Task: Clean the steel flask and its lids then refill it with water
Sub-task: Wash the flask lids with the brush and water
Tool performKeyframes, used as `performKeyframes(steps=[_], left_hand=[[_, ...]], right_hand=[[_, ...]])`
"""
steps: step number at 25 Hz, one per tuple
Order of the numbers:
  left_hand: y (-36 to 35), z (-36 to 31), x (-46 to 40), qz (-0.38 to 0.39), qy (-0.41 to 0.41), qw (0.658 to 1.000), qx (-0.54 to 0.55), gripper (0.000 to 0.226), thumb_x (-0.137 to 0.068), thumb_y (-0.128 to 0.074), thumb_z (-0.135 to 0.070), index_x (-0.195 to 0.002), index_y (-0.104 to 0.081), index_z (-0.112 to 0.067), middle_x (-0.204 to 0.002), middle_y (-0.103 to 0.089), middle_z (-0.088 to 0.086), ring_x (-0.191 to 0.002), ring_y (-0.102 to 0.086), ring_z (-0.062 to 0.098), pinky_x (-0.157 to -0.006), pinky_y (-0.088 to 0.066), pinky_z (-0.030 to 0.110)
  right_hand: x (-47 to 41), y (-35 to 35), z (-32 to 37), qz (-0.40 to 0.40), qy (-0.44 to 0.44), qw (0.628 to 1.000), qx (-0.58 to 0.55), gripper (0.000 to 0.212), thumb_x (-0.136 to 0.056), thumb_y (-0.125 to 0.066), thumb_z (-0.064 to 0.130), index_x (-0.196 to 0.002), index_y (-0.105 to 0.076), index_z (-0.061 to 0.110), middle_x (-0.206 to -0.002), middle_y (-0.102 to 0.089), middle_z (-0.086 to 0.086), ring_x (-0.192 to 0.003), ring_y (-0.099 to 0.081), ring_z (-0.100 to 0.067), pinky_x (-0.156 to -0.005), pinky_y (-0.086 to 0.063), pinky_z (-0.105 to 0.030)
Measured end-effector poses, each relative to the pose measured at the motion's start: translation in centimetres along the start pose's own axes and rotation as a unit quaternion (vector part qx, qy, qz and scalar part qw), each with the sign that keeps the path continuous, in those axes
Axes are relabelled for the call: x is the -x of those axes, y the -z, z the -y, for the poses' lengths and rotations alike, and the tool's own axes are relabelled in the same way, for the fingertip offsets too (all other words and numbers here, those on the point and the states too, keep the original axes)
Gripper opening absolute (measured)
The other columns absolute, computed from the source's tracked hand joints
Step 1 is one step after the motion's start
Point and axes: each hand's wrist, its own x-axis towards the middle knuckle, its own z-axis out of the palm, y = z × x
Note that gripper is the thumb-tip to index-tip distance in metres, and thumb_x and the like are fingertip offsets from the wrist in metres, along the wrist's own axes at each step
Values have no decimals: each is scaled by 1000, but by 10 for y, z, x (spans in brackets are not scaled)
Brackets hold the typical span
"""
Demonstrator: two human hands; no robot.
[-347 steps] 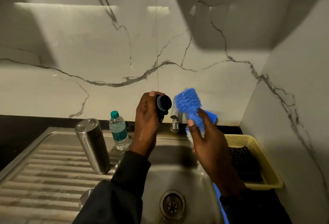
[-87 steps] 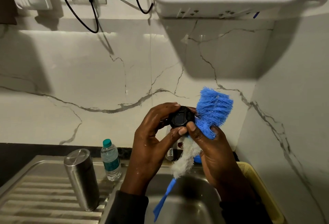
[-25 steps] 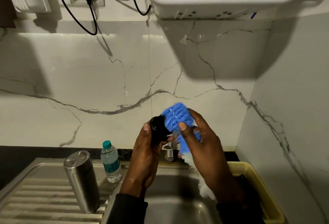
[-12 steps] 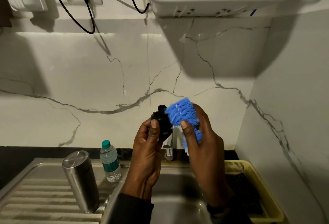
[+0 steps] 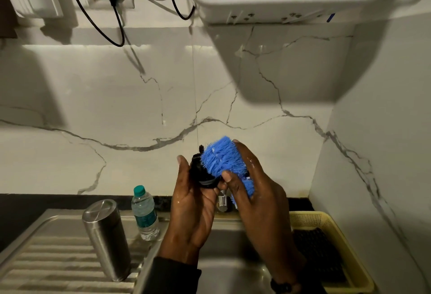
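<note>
Left of the sink basin [image 5: 233, 268] the steel flask [image 5: 106, 239] stood inverted, likely draining; above the basin, left hand [image 5: 194, 202] raised, fingers curled round the black lid [image 5: 202, 172] for scrubbing, right hand [image 5: 254, 191] upright, gripping the blue brush [image 5: 222, 158], bristles against it.

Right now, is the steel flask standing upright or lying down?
Upright: the steel flask stands on its end on the draining board.
</note>
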Motion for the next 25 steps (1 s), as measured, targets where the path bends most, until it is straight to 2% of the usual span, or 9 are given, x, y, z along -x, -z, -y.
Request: performKeyframes(steps=[3, 4, 6, 8, 10, 13, 16, 20, 25], left_hand=[[0, 3, 0, -28, -18, 998, -46, 75, -83, -73, -49, -135, -49, 0, -107, -61, 13, -79, -63, 18, -64, -54, 28], [2, 4, 0, -31, -23, 998, -51, 70, -84, -71, -48, -133, -50, -2, -106, -61, 13, -78, -64, 18, -64, -57, 28], [3, 5, -1, -18, -32, 997, -71, 56, -91, -54, -47, -129, -56, -6, -117, -68, 12, -94, -70, 24, -80, -59, 35], [2, 6, -1, -19, -36, 996, -82, 51, -93, -44, -44, -127, -59, -9, -120, -70, 11, -102, -69, 25, -84, -57, 35], [2, 5, 0, -33, -23, 998, -46, 51, -93, -43, -46, -124, -61, -9, -112, -68, 12, -85, -66, 21, -67, -58, 27], [2, 2, 0, -42, 4, 999, -13, 57, -93, -40, -55, -119, -64, -10, -103, -64, 15, -70, -55, 14, -51, -48, 20], [1, 2, 0, -44, 7, 999, -12, 56, -93, -38, -56, -114, -66, -13, -91, -66, 9, -61, -50, 11, -43, -42, 17], [1, 1, -3, -52, 23, 998, -28, 63, -98, -29, -58, -120, -64, -10, -93, -67, 11, -57, -54, 12, -46, -46, 18], [11, 0, -3, -73, 45, 991, -101, 68, -100, -31, -61, -126, -58, -5, -72, -48, 12, -42, -38, 10, -31, -28, 17]], right_hand=[[0, -2, -5, -18, -34, 999, -5, 50, -89, -43, 59, -138, -35, 50, -89, -63, 29, -85, -65, 4, -72, -55, -18], [0, -1, -6, -25, -37, 999, -18, 49, -88, -44, 58, -136, -35, 53, -87, -60, 37, -84, -63, 10, -71, -54, -15], [1, -1, -4, -7, -27, 999, -25, 50, -88, -46, 58, -137, -35, 53, -90, -55, 46, -86, -58, 18, -71, -51, -7], [1, -2, -4, 18, -28, 999, -5, 53, -90, -43, 58, -141, -32, 47, -94, -60, 31, -85, -61, 9, -69, -49, -8], [-1, -1, -7, 8, -54, 999, -1, 52, -90, -43, 56, -141, -35, 45, -87, -61, 22, -80, -64, 3, -65, -51, -12], [-2, 2, -4, 33, -31, 999, -23, 54, -86, -44, 61, -138, -34, 50, -89, -60, 29, -85, -64, 8, -67, -53, -11], [-2, 1, -5, 45, -30, 998, 9, 58, -86, -38, 64, -141, -31, 47, -92, -64, 21, -84, -66, -1, -70, -57, -20], [1, 3, -4, 26, -20, 998, -45, 54, -86, -45, 61, -138, -33, 51, -91, -54, 48, -92, -57, 19, -74, -49, -5], [-5, 9, -2, 109, -30, 991, -64, 51, -84, -47, 63, -134, -36, 55, -93, -61, 34, -93, -62, 12, -76, -53, -11]])
